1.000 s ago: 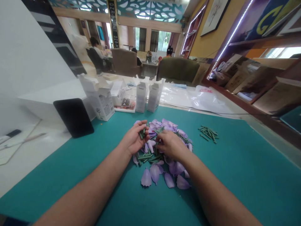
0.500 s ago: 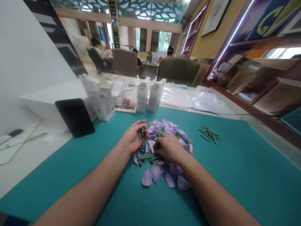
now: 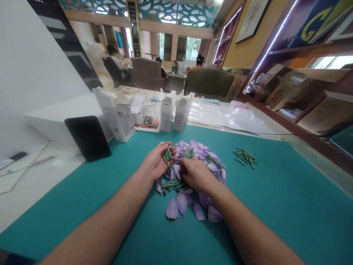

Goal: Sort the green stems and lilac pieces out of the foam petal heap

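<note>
Several short green stem pieces [image 3: 167, 155] lie in my left hand [image 3: 157, 159], palm up with the fingers curled round them. My right hand [image 3: 196, 173] is over the middle of a pile of purple artificial petals [image 3: 197, 146], its fingers bent and pressed together; what its fingertips pinch, if anything, is hidden. Below my left hand, more green stem pieces [image 3: 172, 184] lie loose at the pile's near left edge. Large single purple petals [image 3: 172, 209] are spread in front of the pile. Green leaf parts [image 3: 188, 154] show among the petals.
A separate heap of green stem pieces [image 3: 246, 157] lies right of the pile on the teal mat [image 3: 270, 206]. White boxes [image 3: 166, 114] stand along the mat's far edge. A black tablet-like panel [image 3: 88, 138] leans at the left. Clear plastic sheeting [image 3: 237, 114] lies behind; people sit farther back.
My left hand has turned its palm up more, so the stem pieces in it show more fully. My right hand has shifted slightly left, its fingers curled in closer.
</note>
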{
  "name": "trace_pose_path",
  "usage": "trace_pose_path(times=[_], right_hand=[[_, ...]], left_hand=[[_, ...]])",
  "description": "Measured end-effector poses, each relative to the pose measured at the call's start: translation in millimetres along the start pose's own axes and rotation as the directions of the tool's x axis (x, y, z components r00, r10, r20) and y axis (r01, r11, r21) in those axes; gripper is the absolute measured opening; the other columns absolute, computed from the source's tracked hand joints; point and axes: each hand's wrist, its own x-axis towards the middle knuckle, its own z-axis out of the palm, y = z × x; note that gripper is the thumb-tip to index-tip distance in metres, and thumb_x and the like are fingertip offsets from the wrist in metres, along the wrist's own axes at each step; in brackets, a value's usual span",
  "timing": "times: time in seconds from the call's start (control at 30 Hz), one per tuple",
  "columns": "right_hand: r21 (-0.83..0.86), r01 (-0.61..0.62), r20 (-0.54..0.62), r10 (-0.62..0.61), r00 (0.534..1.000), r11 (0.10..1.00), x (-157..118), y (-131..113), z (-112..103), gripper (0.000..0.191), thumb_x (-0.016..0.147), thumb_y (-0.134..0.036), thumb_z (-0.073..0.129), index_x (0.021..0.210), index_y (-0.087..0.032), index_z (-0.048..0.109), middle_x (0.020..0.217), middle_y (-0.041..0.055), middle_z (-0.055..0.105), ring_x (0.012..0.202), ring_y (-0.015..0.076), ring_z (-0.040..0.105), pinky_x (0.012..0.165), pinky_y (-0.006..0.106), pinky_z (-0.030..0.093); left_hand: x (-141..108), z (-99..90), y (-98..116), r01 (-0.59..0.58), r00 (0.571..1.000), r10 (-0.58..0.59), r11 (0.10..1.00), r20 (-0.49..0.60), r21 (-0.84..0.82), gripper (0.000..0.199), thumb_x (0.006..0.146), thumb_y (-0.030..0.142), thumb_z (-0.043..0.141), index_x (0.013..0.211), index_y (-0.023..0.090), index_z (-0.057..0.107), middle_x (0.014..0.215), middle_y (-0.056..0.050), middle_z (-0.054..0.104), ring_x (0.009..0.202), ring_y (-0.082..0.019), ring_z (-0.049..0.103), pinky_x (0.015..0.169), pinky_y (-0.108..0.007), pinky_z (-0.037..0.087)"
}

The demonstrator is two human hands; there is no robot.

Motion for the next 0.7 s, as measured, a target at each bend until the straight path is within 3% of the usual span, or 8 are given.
trace_pose_path(times=[0.13,0.23,0.3,0.47,0.7], right_hand=[[0.127,-0.059,-0.144,0.078,0.987,0.99,0,-1,-9,0.016,0.07,-0.008,0.051,0.08,-0.02,0.055,0.072,0.0016,0.058,0.069,0.0174,0.05,0.06,0.027,0.03],[0.328,-0.048,-0.314,0.156,0.937,0.944,0,-2,-17,0.011,0.074,-0.013,0.048,0.082,-0.02,0.051,0.073,-0.0006,0.054,0.066,0.0153,0.049,0.061,0.025,0.034],[0.412,-0.006,-0.368,0.172,0.914,0.911,-1,-5,-18,0.009,0.076,-0.017,0.047,0.084,-0.021,0.049,0.073,-0.0016,0.053,0.065,0.0147,0.049,0.061,0.025,0.035],[0.341,-0.064,-0.285,0.168,0.944,0.938,0,-13,-5,0.003,0.081,-0.02,0.048,0.084,-0.021,0.047,0.079,0.0025,0.059,0.071,0.0179,0.054,0.064,0.028,0.037],[0.312,-0.08,-0.169,0.138,0.976,0.947,-2,-23,0,0.016,0.088,-0.027,0.048,0.101,-0.019,0.047,0.098,0.0093,0.063,0.088,0.0215,0.06,0.074,0.032,0.043]], left_hand=[[-1,1.5,-2,0.031,0.999,-0.031,0.999,0.012,-0.025,0.018,0.095,0.02,0.043,0.086,0.014,0.057,0.069,-0.004,0.066,0.06,-0.015,0.067,0.055,-0.027,0.056],[-2,4.9,-9,0.07,0.996,-0.068,0.996,0.05,-0.046,0.028,0.098,0.027,0.037,0.085,0.014,0.058,0.07,-0.005,0.067,0.062,-0.016,0.067,0.059,-0.029,0.056],[-4,8.0,-16,0.104,0.992,-0.1,0.993,0.081,-0.057,0.033,0.099,0.031,0.034,0.084,0.014,0.058,0.067,-0.004,0.066,0.059,-0.015,0.066,0.058,-0.028,0.055],[-10,14.5,-34,0.17,0.978,-0.159,0.983,0.137,-0.075,0.039,0.099,0.035,0.033,0.081,0.014,0.06,0.062,-0.003,0.064,0.055,-0.013,0.063,0.055,-0.023,0.052],[-18,19.3,-39,0.224,0.971,-0.204,0.959,0.124,-0.173,0.034,0.097,0.038,0.039,0.083,0.017,0.061,0.071,-0.003,0.067,0.078,-0.018,0.069,0.078,-0.03,0.055]])
